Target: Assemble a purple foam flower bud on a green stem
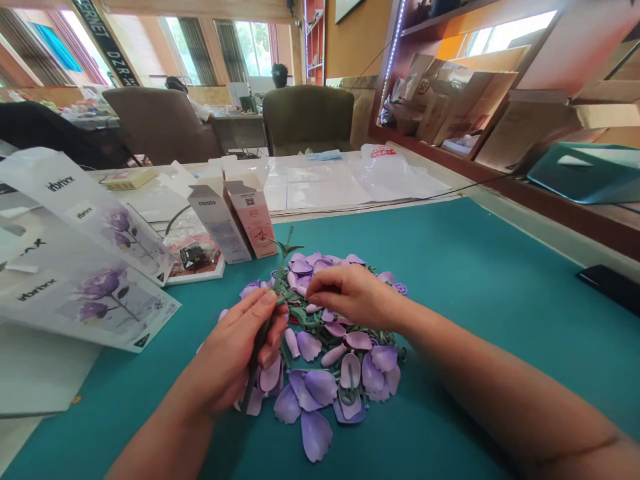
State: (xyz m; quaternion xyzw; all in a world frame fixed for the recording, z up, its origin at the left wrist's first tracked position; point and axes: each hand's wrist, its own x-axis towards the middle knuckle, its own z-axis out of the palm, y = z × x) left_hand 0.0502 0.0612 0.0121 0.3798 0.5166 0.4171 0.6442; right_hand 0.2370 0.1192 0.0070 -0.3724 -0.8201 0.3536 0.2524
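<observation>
My left hand [240, 353] grips a green plastic flower stem [281, 263] upright, its leafy tip rising above the fingers and its lower end showing below them. My right hand [347, 297] hovers over a heap of lilac plastic petals and green leaf parts [320, 353], fingertips curled together beside the stem. Anything small between those fingertips is hidden. One large loose petal [316, 435] lies at the heap's near edge. Both hands rest above a teal cutting mat [475, 280].
Two printed booklets with purple flowers [85, 300] lie at the left. Behind the heap stand a grey box [219, 223] and a pink box [250, 217]. A dark phone [613, 287] sits at the mat's right edge. Chairs and two people are farther back.
</observation>
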